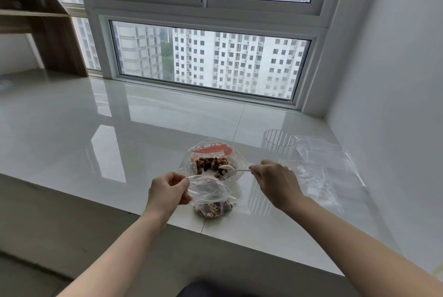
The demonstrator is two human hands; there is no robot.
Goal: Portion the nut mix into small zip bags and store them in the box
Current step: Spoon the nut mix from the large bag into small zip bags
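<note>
A large clear bag (211, 152) with an orange-red strip lies open on the white sill and holds brown nut mix (211, 163). My right hand (275, 182) grips a small pale spoon (231, 169) whose bowl rests in the nut mix. My left hand (167, 191) pinches the open mouth of a small clear zip bag (211, 197); a portion of nuts (212, 209) sits in its bottom. A clear ribbed plastic box (278, 145) stands to the right of the large bag.
Several empty clear zip bags (323, 164) lie flat at the right near the white wall. The glossy sill (96, 133) stretches far to the left. Its front edge (119, 209) drops off just below my hands. A window runs along the back.
</note>
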